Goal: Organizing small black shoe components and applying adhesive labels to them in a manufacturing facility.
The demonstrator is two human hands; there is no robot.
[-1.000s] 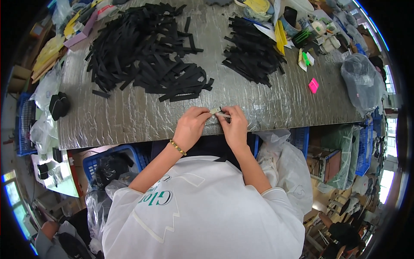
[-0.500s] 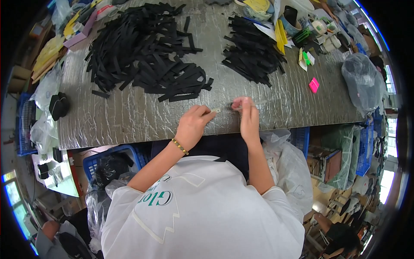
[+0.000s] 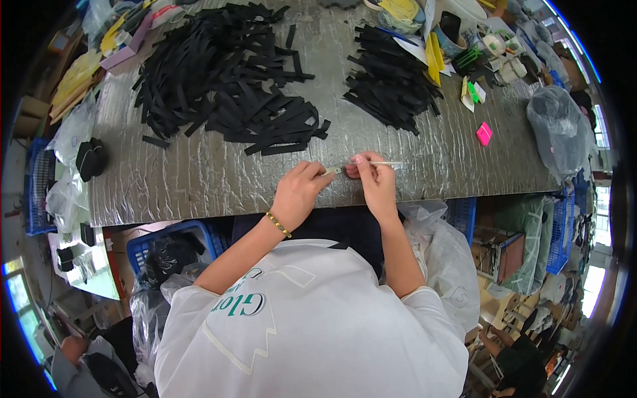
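Through the head camera I see both bare hands working near the close edge of a broad grey-brown surface (image 3: 199, 192) with a shiny, crinkled covering. The left hand (image 3: 298, 191) is pinched nearly closed, thumb and forefinger gripping a small pale flat piece (image 3: 337, 170) whose end pokes out toward the other hand; a yellowish beaded bracelet (image 3: 279, 225) circles that wrist. The right hand (image 3: 375, 182) sits just beside it, a little apart, its thumb and fingers closed on a thin pale straight stick (image 3: 387, 163) that juts out to the right above the surface. (From where I sit, both held things are too small for me to tell their material.) Beyond the left hand I have a large, tangled heap of flat black fabric-like strips (image 3: 212, 73), and beyond the right hand a smaller, neater pile of similar black strips (image 3: 391, 86). To the right of that pile I make out a folded yellow strip (image 3: 433, 58), and nearer to me a bright pink flat piece (image 3: 484, 134) lies on its own. A bulging clear plastic bag (image 3: 561, 126) stands at the far right, and a dark rounded bundle (image 3: 91, 159) rests at the left edge.
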